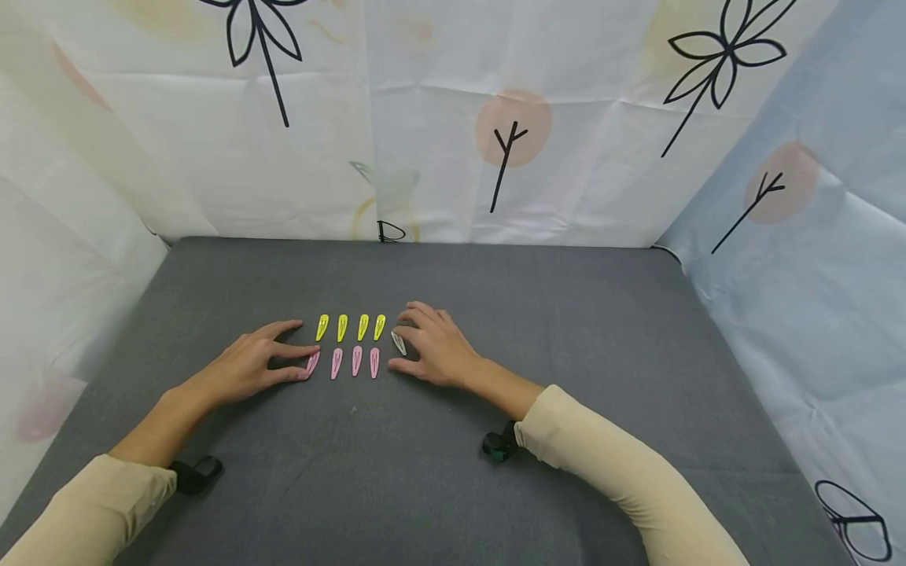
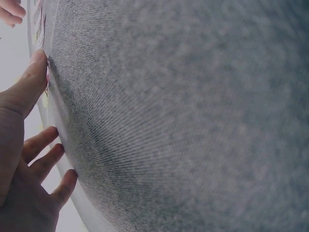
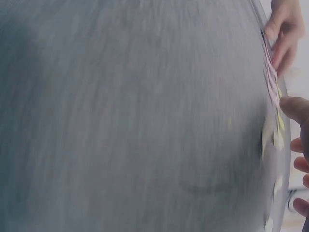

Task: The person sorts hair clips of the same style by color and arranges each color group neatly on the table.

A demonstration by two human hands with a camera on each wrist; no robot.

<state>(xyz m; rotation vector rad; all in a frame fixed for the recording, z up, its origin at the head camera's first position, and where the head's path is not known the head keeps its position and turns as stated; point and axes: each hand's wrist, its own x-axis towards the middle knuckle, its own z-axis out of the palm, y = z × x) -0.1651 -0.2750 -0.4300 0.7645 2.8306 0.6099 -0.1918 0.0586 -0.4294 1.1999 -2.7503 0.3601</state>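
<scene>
Small snap hair clips lie in two rows on the grey table: several yellow hair clips at the back, several pink hair clips in front. At the left end of the front row, my left hand has thumb and index fingertip at opposite ends of a slanted pink hair clip, pinching it. My right hand is at the right end of the rows, fingers spread and relaxed. Its index fingertip is right at the top of a white hair clip, and the thumb lies just below.
In the right wrist view, pale pieces lie under the right fingers, blurred. A printed white curtain borders the table at the back and sides. Dark bands with small devices are on both wrists.
</scene>
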